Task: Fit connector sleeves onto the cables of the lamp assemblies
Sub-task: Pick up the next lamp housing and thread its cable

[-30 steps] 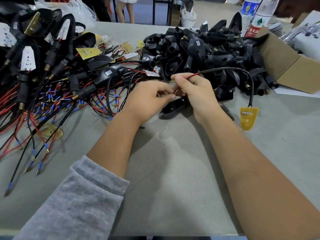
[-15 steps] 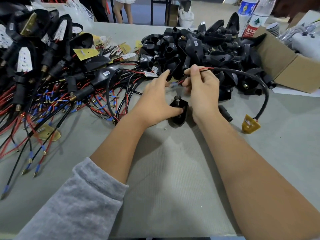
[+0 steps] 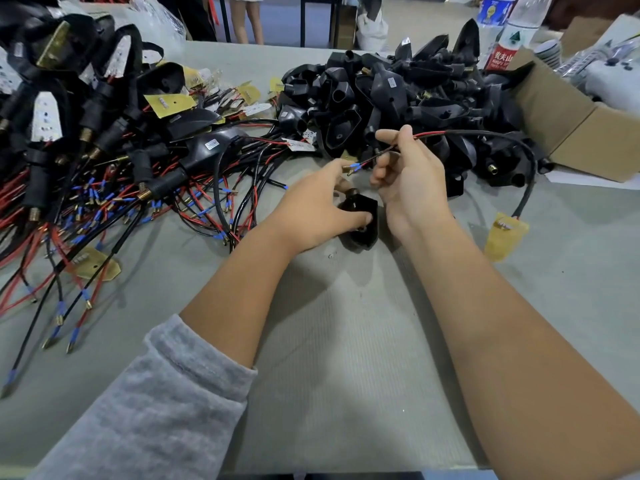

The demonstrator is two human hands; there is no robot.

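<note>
my right hand (image 3: 408,178) pinches the thin red-and-black cable (image 3: 481,134); my left hand (image 3: 311,213) grips the glossy black sleeve (image 3: 360,220) on the table (image 3: 346,341), mid-scene. i'd line the blue-collared brass tips (image 3: 351,168) up with the sleeve's round hole, feed both together, keep the stiff wire straight.

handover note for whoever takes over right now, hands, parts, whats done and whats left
Left hand: holds a black housing on the table, fingertips at the cable's blue-tipped wire ends.
Right hand: pinches the red and black wires of the cable; its yellow board lies at the right.
Done: finished-looking assemblies piled left.
Left: housing not yet on this cable; loose housings piled behind.
</note>
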